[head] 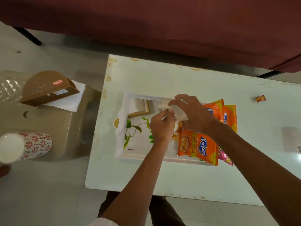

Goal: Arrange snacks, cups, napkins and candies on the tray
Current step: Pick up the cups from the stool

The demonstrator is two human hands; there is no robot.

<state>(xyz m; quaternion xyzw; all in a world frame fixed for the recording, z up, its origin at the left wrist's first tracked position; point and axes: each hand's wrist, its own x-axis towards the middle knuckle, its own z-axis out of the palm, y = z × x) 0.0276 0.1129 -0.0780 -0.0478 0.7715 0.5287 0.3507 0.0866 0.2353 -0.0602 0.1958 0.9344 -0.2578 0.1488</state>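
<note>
A white tray [121, 136] with a leaf print lies on the white table [162, 180]. Above its middle my right hand [193, 114] grips a white paper cup [180, 112] from above. My left hand [161, 128] pinches the cup's rim from the left side. Orange Kurkure snack packets [197, 146] lie on the tray's right part, with more orange ones [228, 116] behind and a pink packet [225, 158] under them. A small red candy [260, 98] lies on the table to the right.
On a brown stool [65, 128] to the left sit a brown napkin holder [47, 88] on white napkins [70, 101] and a stack of red-flowered paper cups [27, 146] lying on its side. A maroon sofa [162, 22] runs along the far side. A clear wrapper [291, 141] lies at the table's right edge.
</note>
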